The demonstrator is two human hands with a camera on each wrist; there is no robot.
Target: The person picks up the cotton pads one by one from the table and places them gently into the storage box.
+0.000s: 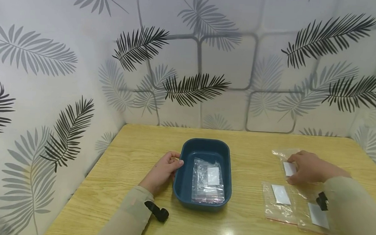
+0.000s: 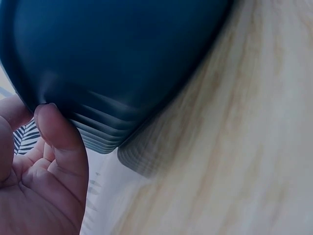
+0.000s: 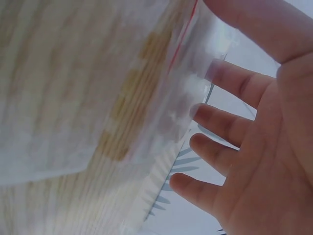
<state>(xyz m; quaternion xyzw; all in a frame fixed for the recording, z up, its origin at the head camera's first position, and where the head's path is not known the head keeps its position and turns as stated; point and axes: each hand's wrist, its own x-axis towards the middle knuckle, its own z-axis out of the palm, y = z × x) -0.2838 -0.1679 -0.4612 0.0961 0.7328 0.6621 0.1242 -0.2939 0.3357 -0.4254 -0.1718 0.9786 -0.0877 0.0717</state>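
A dark blue plastic bin (image 1: 178, 188) stands on the table, and my left hand (image 1: 166, 169) pinches its left rim between thumb and fingers. The thumb (image 2: 55, 125) lies against the bin's wall in the left wrist view. Inside the bin are clear zip bags (image 1: 200, 182), one showing a white card. On the right, my right hand (image 1: 309, 168) is over a clear bag with a white packet (image 1: 289, 169). Its fingers (image 3: 220, 122) are spread and nearly straight beside the plastic in the right wrist view; whether they touch it is unclear.
Nearer the front right lie two more clear zip bags with white packets, one at the left (image 1: 280, 194) and one partly under the right forearm (image 1: 318, 215). The wooden table (image 1: 125, 156) meets a leaf-patterned wall (image 1: 220, 108) behind and on the left.
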